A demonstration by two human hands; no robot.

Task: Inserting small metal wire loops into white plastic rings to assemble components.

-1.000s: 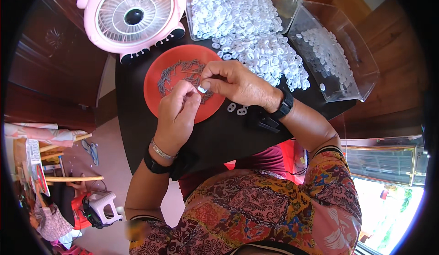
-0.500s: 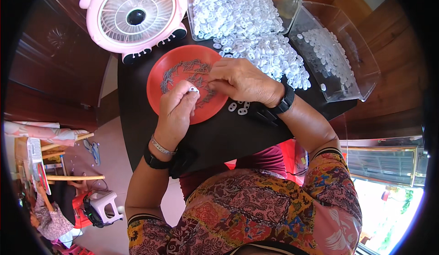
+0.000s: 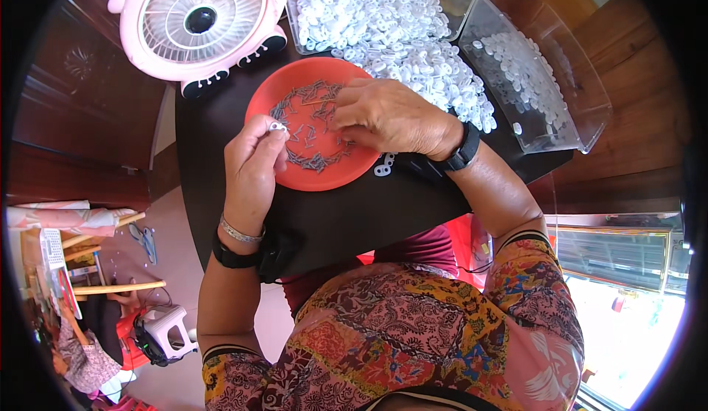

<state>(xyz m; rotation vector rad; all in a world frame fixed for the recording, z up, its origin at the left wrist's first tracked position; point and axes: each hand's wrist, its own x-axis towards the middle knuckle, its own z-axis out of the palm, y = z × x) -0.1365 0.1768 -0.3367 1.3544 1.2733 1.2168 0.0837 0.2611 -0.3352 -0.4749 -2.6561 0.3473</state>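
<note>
I have the left hand (image 3: 252, 159) pinching a white two-holed piece (image 3: 277, 126) by the red bowl (image 3: 324, 183)'s left side; I judge it light, stiff, smooth, best held by its edges. The right hand (image 3: 391, 118) bunches over grey screws (image 3: 317, 163), contents unclear.

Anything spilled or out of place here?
White pieces spread beyond the clear bin onto the table, a few apart beside the red bowl: possibly spilled. What look like scissors lie on the floor, an unusual spot.
</note>
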